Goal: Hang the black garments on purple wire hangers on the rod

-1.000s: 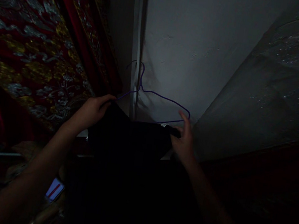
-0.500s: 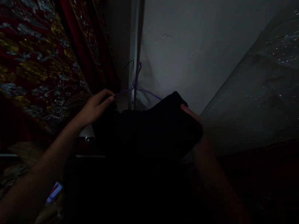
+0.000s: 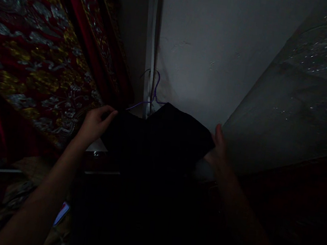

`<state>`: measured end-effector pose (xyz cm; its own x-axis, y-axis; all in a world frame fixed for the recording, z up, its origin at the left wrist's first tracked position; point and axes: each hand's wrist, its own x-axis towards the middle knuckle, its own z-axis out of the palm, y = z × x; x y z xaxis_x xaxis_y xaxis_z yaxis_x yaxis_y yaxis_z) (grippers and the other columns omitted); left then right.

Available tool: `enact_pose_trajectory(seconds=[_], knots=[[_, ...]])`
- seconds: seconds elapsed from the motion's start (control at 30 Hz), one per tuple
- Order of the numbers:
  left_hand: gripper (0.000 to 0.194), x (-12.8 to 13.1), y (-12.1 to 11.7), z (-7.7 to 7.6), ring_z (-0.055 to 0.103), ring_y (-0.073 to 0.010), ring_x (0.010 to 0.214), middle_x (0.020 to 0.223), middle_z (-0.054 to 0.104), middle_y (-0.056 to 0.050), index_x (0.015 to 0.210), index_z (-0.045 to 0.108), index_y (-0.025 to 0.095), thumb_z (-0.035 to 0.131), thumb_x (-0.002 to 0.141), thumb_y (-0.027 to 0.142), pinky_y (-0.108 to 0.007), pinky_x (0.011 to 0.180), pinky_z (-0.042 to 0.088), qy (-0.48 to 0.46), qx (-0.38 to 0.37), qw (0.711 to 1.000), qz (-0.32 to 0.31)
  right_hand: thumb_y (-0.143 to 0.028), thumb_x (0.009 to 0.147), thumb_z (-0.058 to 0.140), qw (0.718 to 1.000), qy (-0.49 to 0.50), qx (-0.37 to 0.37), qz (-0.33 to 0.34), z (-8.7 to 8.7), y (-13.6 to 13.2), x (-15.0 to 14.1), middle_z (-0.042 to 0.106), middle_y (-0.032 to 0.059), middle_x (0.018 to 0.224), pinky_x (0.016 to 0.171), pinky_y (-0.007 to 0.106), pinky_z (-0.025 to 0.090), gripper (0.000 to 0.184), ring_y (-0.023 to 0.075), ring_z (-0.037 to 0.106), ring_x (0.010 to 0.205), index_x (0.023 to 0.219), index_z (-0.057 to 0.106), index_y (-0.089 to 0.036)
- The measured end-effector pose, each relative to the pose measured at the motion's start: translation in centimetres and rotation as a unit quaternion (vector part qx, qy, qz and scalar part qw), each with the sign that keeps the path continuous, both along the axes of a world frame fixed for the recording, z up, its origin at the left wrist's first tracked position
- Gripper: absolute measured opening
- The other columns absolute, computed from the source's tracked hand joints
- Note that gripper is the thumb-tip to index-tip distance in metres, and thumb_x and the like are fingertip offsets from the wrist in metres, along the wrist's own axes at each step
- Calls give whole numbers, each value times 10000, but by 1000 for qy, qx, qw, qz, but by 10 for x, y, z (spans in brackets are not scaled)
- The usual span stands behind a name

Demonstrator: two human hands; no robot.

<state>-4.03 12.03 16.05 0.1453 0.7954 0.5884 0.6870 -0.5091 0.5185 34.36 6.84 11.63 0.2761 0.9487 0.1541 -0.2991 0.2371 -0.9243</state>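
A black shirt (image 3: 164, 138) hangs on a thin purple wire hanger (image 3: 155, 93), whose hook is caught at a narrow upright strip. At the shirt's left shoulder, my left hand (image 3: 95, 123) is closed, thumb and fingers pinching the cloth. My right hand (image 3: 218, 150) is at the shirt's right sleeve edge, gripping it with one digit pointing up; part of that hand is behind the cloth. The cloth covers most of the hanger's right arm. Deep shadow hides the lower part of the shirt.
Red cloth with gold and silver embroidery (image 3: 31, 53) hangs on the left. Behind the hanger are a pale upright strip (image 3: 153, 28) and a grey wall (image 3: 210, 44). Clear plastic sheeting (image 3: 312, 90) spreads at the right. A lit phone (image 3: 62, 213) lies low on the left.
My right hand has slid outward and down from the shirt's right shoulder to its sleeve edge. The right shoulder cloth has flattened and covers more of the hanger. My left hand stays at the left shoulder.
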Motion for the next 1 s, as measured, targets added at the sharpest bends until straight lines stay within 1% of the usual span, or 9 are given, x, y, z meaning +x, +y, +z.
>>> enact_pose_trajectory(seconds=[0.23,0.3,0.4,0.5,0.63,0.7,0.8,0.87,1.0], knots=[[232,41,-23,24,619,-218,1085,1105,678,-62,1073,720,210,575,933,325,-361,998,468,-63,174,982,-23,-542,675,824,994,-52,43,-81,26,-19,-1,737,1,744,666,325,589,352,224,719,762,804,719,-233],[240,46,-36,34,628,-213,1034,1053,688,-57,1058,727,212,584,935,359,-361,974,482,-105,138,984,-46,-559,699,802,988,-37,64,-132,22,-32,-4,740,15,770,670,339,588,371,218,707,740,829,720,-221],[341,50,-55,45,657,-219,965,1024,716,-79,1116,715,186,599,924,443,-353,895,523,-197,-57,965,-161,-573,754,765,980,-90,86,-154,10,-64,-19,743,28,815,656,322,567,380,202,685,725,895,743,-221],[400,54,-71,46,668,-242,1029,1103,712,-119,1109,710,171,601,910,501,-354,878,543,-326,-255,870,-269,-602,828,696,958,-243,149,37,5,-100,-48,744,55,872,706,314,554,401,207,686,788,980,766,-237],[339,42,-95,36,661,-162,716,805,669,-43,1084,689,176,688,860,430,-269,659,542,-347,-438,777,-290,-661,944,477,829,-327,199,407,12,-117,-83,721,101,1054,877,352,534,548,217,686,968,1088,759,-214],[369,26,-105,30,547,-109,519,640,575,26,1131,665,181,694,859,428,-215,507,458,-248,-484,792,-276,-546,983,506,831,-337,184,402,10,-106,-88,708,92,1108,946,359,506,423,205,671,1038,1110,745,-220],[368,-2,-115,32,561,-123,561,706,640,1,1126,684,204,626,898,486,-204,487,436,-81,-453,860,-219,-385,955,616,893,-346,188,218,-5,-76,-81,672,79,1193,1000,373,479,256,209,624,1148,1157,708,-256],[347,-13,-116,40,627,-159,690,852,711,-36,1058,724,226,591,907,509,-221,551,486,-9,-408,892,-194,-383,905,676,914,-340,192,109,-19,-55,-74,602,88,1338,1051,404,451,380,237,544,1274,1269,645,-278],[345,-12,-94,59,606,-170,614,696,681,-24,815,742,212,605,868,523,-237,526,481,35,-304,931,-199,-501,894,643,932,-324,127,106,-40,-27,-67,663,73,1279,1047,420,454,414,259,584,1220,1227,672,-258]])
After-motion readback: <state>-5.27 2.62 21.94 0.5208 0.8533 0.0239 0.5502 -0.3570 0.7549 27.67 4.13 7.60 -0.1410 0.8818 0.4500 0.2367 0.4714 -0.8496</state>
